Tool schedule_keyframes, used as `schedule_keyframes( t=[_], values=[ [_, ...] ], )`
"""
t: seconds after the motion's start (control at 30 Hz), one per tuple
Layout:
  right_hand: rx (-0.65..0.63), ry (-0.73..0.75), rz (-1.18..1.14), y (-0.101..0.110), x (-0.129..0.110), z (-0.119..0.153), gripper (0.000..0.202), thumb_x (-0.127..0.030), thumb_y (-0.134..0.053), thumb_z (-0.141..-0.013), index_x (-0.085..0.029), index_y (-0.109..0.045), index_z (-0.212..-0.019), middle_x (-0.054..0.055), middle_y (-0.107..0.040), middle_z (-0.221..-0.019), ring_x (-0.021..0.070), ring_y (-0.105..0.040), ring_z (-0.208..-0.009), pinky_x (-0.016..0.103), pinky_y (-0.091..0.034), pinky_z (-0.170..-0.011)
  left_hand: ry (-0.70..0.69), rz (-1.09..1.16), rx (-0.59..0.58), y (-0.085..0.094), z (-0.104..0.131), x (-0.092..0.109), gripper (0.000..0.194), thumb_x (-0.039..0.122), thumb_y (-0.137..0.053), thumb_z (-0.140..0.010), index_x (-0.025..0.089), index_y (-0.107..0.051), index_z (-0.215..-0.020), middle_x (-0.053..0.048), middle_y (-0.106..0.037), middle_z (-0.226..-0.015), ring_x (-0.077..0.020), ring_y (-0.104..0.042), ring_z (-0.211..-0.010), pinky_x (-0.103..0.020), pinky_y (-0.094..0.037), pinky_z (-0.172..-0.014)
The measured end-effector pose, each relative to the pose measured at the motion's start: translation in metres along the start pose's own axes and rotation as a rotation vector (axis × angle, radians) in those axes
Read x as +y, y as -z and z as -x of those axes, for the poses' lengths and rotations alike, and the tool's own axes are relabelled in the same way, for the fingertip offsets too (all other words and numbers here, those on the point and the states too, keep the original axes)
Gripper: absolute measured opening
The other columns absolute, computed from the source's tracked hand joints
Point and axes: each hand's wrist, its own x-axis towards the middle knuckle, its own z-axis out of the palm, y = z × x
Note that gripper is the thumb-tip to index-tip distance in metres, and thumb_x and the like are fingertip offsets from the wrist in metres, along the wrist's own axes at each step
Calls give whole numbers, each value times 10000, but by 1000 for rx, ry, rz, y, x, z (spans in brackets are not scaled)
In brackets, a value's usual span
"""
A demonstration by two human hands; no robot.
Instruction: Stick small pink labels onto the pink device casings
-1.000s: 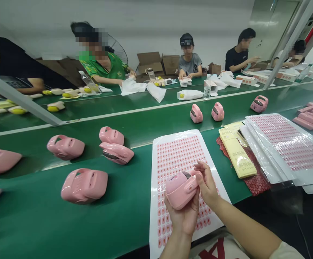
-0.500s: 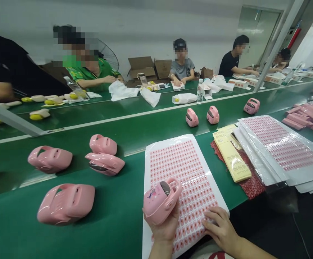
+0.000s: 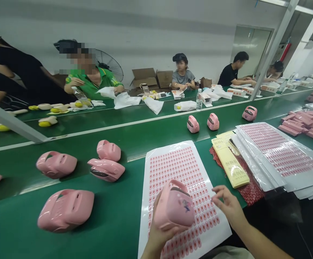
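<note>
Left fingers point(image 3: 169, 233) clasp pink case point(image 3: 174, 210) over stickers point(image 3: 172, 167); right fingers point(image 3: 222, 191) curled (grasp unclear) near yellow cards point(image 3: 232, 163).

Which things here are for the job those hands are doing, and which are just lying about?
Probably for the job:
pink gadget, held in the left hand
sticker sheet, under it
other pink gadgets, of the same shape

Seemingly just about:
clear bottle, across the belt
open box
fan
</note>
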Motion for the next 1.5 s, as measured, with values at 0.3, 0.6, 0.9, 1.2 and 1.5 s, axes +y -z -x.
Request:
schedule_keyframes(
  t=[0.3,0.6,0.9,1.2,1.5],
  values=[
    [-354,127,-103,-20,-78,-36,124,-358,-646,-716,-247,-666,-662,35,-574,-979,219,-534,-996,421,-396,-922,-210,-852,-280,-48,-1,31,877,6,-764,-353,290,-579,-1161,-76,-552,-1244,-377,-412,-1206,-521,-285,-1016],
    [-455,295,57,-29,-81,-36,76,-209,-644,-701,-244,-649,-633,30,-560,-980,210,-529,-965,404,-455,-849,-260,-987,-306,-68,2,39,855,33,-779,-387,335,-575,-1159,-74,-549,-1255,-382,-450,-1171,-563,-310,-977],
    [-406,613,225,-29,-70,-37,68,-177,-595,-772,-206,-616,-714,56,-564,-941,187,-549,-915,351,-494,-790,-331,-1184,-372,-44,-1,28,899,190,-791,-445,307,-443,-1265,-104,-501,-1291,-366,-482,-1145,-546,-384,-933],
    [-275,967,295,-30,-62,-28,262,-105,-414,-866,-128,-505,-1111,136,-580,-1015,190,-541,-960,316,-505,-822,-302,-1345,-353,-45,2,26,933,283,-769,-505,292,-296,-1309,-108,-458,-1296,-321,-513,-1105,-477,-454,-881],
    [-293,889,295,-28,-71,-36,108,-145,-479,-850,-168,-570,-904,100,-605,-923,168,-575,-835,284,-526,-710,-343,-1399,-363,-42,-1,27,945,312,-764,-489,293,-297,-1310,-113,-472,-1286,-333,-533,-1073,-465,-483,-825]
  ],
)
